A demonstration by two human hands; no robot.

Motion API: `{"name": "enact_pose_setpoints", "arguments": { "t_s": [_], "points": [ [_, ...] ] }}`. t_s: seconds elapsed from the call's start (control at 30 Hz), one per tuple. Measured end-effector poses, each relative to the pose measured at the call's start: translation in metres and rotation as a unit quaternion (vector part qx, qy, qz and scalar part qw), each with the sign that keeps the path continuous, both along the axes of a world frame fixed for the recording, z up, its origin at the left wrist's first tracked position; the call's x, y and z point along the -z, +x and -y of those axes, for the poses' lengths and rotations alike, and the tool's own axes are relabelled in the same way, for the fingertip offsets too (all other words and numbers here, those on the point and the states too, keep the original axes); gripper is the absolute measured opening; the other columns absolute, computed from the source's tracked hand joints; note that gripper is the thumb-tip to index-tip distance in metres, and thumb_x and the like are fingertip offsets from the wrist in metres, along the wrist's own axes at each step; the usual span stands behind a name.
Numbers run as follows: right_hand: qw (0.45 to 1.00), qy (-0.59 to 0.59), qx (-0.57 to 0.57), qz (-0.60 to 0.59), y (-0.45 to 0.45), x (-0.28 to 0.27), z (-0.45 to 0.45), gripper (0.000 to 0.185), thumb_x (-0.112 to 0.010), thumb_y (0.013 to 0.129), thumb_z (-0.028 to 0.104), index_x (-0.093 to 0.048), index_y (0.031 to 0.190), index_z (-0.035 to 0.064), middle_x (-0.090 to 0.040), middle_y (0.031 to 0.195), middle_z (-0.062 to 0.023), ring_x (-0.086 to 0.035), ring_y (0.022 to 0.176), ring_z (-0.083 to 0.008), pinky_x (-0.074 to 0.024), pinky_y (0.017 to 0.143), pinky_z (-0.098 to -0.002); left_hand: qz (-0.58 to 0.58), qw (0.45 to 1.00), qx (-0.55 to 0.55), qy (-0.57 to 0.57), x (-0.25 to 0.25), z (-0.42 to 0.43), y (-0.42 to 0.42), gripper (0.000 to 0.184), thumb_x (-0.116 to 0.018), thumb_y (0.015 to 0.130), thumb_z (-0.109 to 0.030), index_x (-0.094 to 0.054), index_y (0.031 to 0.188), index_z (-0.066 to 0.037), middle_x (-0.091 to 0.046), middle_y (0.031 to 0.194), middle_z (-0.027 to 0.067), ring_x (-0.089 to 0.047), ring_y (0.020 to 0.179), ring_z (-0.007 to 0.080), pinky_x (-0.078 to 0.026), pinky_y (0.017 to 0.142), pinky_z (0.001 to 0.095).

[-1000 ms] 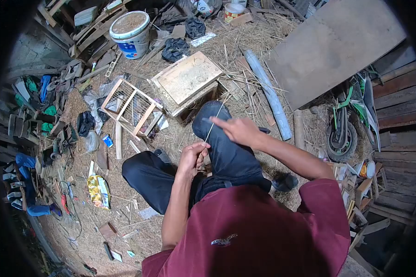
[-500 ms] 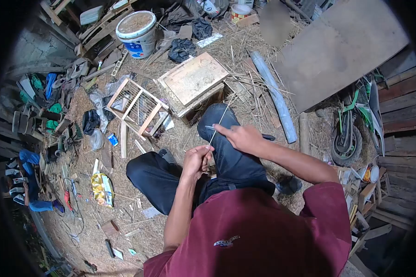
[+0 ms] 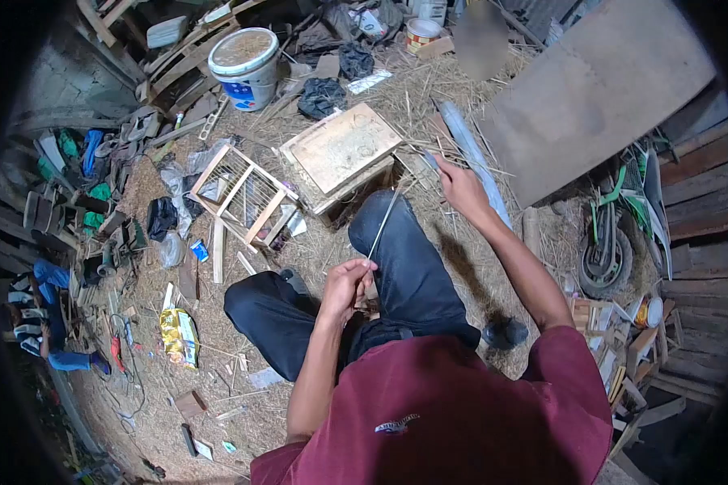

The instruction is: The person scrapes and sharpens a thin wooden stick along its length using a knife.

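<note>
Evidently I am working a thin strip (image 3: 387,221) with a knife (image 3: 431,161), most likely shaving or trimming it; I am judging this to be a moment with the blade off the work, since it is sitting well apart from the strip; my left hand (image 3: 346,284) is pinching the strip's lower end between thumb and fingers, and the strip is slanting up over my right knee (image 3: 404,257) towards the box (image 3: 346,147); whether it is pressing on the cloth I am not able to tell; my right hand (image 3: 465,194) is gripping the knife, the handle being hidden in my fist and the blade pointing up towards the box, out beyond the knee and near the pipe (image 3: 469,144); a further stroke would be calling for a firm left pinch, the strip braced along the knee, and the edge turned away from my left fingers and leg.

As for writing, my shirt (image 3: 461,388) is carrying a small pale print, too small for me to be reading surely; the bucket (image 3: 244,73) is showing a blue and white label without legible words; the gold packet (image 3: 178,335), the blue packet (image 3: 199,250) and the tub (image 3: 422,34) are bearing coloured printing, but no brand is coming out clearly.
</note>
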State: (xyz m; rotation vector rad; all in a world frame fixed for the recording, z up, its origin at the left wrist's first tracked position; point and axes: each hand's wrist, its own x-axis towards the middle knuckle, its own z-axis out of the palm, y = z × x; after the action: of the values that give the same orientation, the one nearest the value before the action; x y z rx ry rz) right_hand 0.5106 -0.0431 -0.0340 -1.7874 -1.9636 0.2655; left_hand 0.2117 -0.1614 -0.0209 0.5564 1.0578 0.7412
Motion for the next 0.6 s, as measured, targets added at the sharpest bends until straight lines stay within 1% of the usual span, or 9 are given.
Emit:
{"name": "enact_pose_setpoints", "arguments": {
  "t_s": [0.07,0.13,0.17,0.2,0.23,0.3,0.33,0.47,0.6],
  "points": [
    [0.987,0.101,-0.037,-0.115,-0.013,0.014,0.002,0.041,-0.058,0.094,0.023,-0.057,0.132,0.0073,-0.071,0.085,-0.0186,-0.068,0.066,-0.0264,-0.0525,0.060,-0.0361,0.046,0.999,-0.005,0.000,0.002,0.007,-0.010,0.020,-0.052,0.099,-0.018,-0.063,0.098,-0.002,-0.058,0.068,0.0013,-0.033,0.041,0.0030,-0.023,0.038,0.0210],
    [0.935,-0.103,0.013,-0.340,-0.044,-0.019,0.017,0.041,-0.063,0.094,0.026,-0.060,0.124,-0.0027,-0.071,0.082,-0.0072,-0.063,0.069,-0.0095,-0.0492,0.064,-0.0265,0.088,0.993,-0.067,0.045,0.000,0.004,-0.007,0.020,-0.051,0.100,-0.021,-0.061,0.104,-0.003,-0.059,0.071,0.0031,-0.034,0.042,0.0039,-0.025,0.038,0.0202],
    [0.915,-0.131,0.015,-0.382,-0.062,-0.036,0.027,0.035,-0.064,0.094,0.025,-0.062,0.118,-0.0015,-0.069,0.080,-0.0044,-0.061,0.069,-0.0073,-0.0482,0.065,-0.0247,0.107,0.987,-0.100,0.071,-0.001,-0.001,-0.009,0.021,-0.051,0.100,-0.022,-0.059,0.107,-0.003,-0.060,0.072,0.0040,-0.034,0.042,0.0043,-0.025,0.038,0.0199],
    [0.892,-0.161,0.014,-0.422,-0.079,-0.043,0.035,0.030,-0.066,0.093,0.023,-0.064,0.111,-0.0004,-0.067,0.078,-0.0015,-0.059,0.070,-0.0051,-0.0472,0.065,-0.0229,0.142,0.980,-0.088,0.105,0.000,-0.008,-0.016,0.021,-0.051,0.101,-0.023,-0.057,0.110,-0.006,-0.066,0.085,0.0080,-0.050,0.054,0.0080,-0.039,0.049,0.0209],
    [0.851,-0.137,-0.013,-0.507,-0.098,-0.036,0.044,0.021,-0.068,0.092,0.021,-0.065,0.100,0.0019,-0.067,0.078,-0.0011,-0.059,0.069,-0.0060,-0.0461,0.064,-0.0223,0.143,0.976,-0.126,0.109,-0.009,-0.014,-0.017,0.020,-0.051,0.101,-0.023,-0.057,0.110,-0.007,-0.067,0.089,0.0086,-0.054,0.062,0.0099,-0.041,0.056,0.0228],
    [0.858,-0.176,-0.018,-0.482,-0.135,-0.057,0.067,0.018,-0.070,0.090,0.020,-0.068,0.094,0.0030,-0.067,0.081,0.0002,-0.058,0.072,-0.0047,-0.0462,0.066,-0.0227,0.148,0.961,-0.204,0.117,-0.031,-0.028,-0.016,0.019,-0.052,0.100,-0.024,-0.057,0.110,-0.008,-0.069,0.097,0.0098,-0.062,0.080,0.0136,-0.047,0.069,0.0265],
    [0.869,-0.113,-0.053,-0.479,-0.153,-0.048,0.074,0.018,-0.071,0.090,0.022,-0.069,0.094,0.0046,-0.061,0.075,0.0054,-0.048,0.061,-0.0018,-0.0379,0.055,-0.0196,0.144,0.960,-0.192,0.142,-0.032,-0.034,-0.025,0.019,-0.054,0.100,-0.025,-0.056,0.111,-0.010,-0.068,0.108,0.0104,-0.061,0.104,0.0170,-0.046,0.085,0.0321],
    [0.840,-0.127,-0.089,-0.521,-0.196,-0.057,0.082,0.020,-0.071,0.091,0.021,-0.069,0.096,0.0019,-0.055,0.068,0.0089,-0.042,0.056,0.0001,-0.0318,0.049,-0.0196,0.159,0.942,-0.232,0.184,-0.047,-0.054,-0.040,0.020,-0.054,0.100,-0.026,-0.055,0.113,-0.011,-0.067,0.113,0.0100,-0.060,0.106,0.0174,-0.046,0.087,0.0348],
    [0.806,-0.179,-0.095,-0.557,-0.217,-0.067,0.071,0.018,-0.070,0.091,0.017,-0.070,0.095,-0.0001,-0.055,0.069,0.0087,-0.043,0.062,-0.0006,-0.0343,0.054,-0.0203,0.153,0.929,-0.263,0.211,-0.064,-0.066,-0.052,0.021,-0.054,0.100,-0.025,-0.056,0.115,-0.011,-0.067,0.114,0.0105,-0.060,0.107,0.0175,-0.046,0.086,0.0337]
  ]
}}
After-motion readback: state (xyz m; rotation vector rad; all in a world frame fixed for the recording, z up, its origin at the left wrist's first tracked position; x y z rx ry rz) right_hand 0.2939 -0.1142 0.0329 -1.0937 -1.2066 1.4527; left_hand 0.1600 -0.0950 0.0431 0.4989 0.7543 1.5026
